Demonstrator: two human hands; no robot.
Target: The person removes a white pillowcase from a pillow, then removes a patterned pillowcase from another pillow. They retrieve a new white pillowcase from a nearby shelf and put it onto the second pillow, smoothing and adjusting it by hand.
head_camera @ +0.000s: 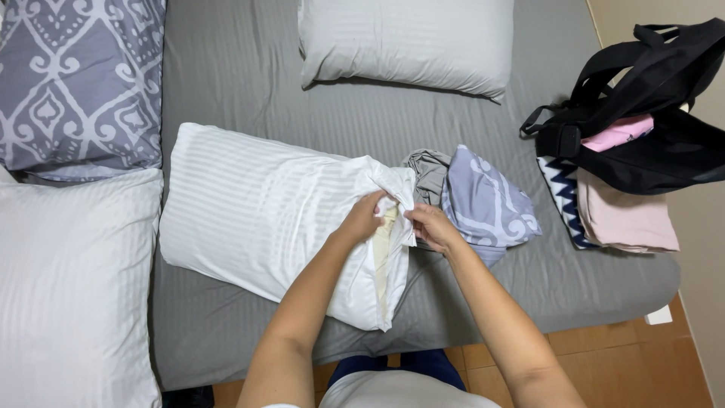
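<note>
- A grey fitted sheet (249, 83) covered the bed and filled most of the frame from the top edge down to the lower middle.
- A large white pillow (72, 287) lay along the left edge, lower left of the frame.
- A white striped pillow (257, 215) sat at the centre, its open end turned toward the right, where a cream inner pillow (385, 245) showed through the gap.
- A grey patterned pillow (75, 83) with white scrollwork filled the upper left corner.
- A plain pale grey pillow (408, 41) rested at the top centre.
- A black bag (657, 128) sat at the upper right edge of the bed, a pink item (618, 133) poking from its opening.
- Under the bag lay a folded pale pink cloth (627, 219) on a piece with a dark zigzag print (560, 200).
- A heap of folded covers (476, 200), grey and lilac patterned, lay right of centre, touching the white pillow's open end.
- The left hand (362, 219) was closed, pinching the flap of the case at its opening.
- The right hand (430, 225) was also closed on the flap's edge, just beside the left.
</note>
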